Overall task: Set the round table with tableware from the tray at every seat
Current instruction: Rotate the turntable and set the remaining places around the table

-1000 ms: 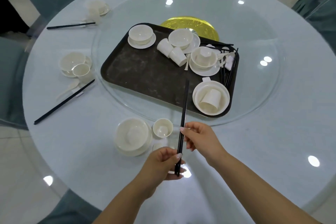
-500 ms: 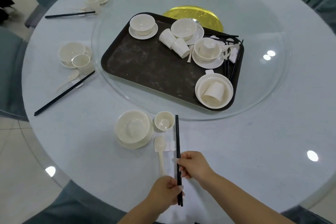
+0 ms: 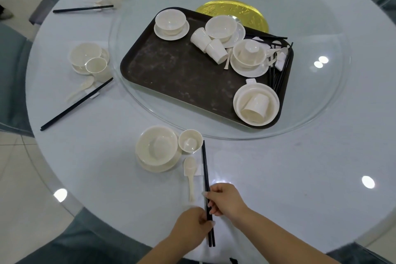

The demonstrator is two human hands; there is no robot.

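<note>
Left hand: pinching the near end of the pair of thin black chopsticks.
Right hand: fingertips closed on the pair just beyond the left hand.
Chopsticks: running away from both hands, tips beside the small white cup.
Risk: sticks may splay or roll on release.
Also: a nudge leftward could knock the white plastic spoon lying just left of them.

We found no text, label, brand, number or sign that could be read anywhere in the view. The gold disc behind the tray carried an embossed pattern, but it was too blurred for us to tell whether it held any characters.
</note>
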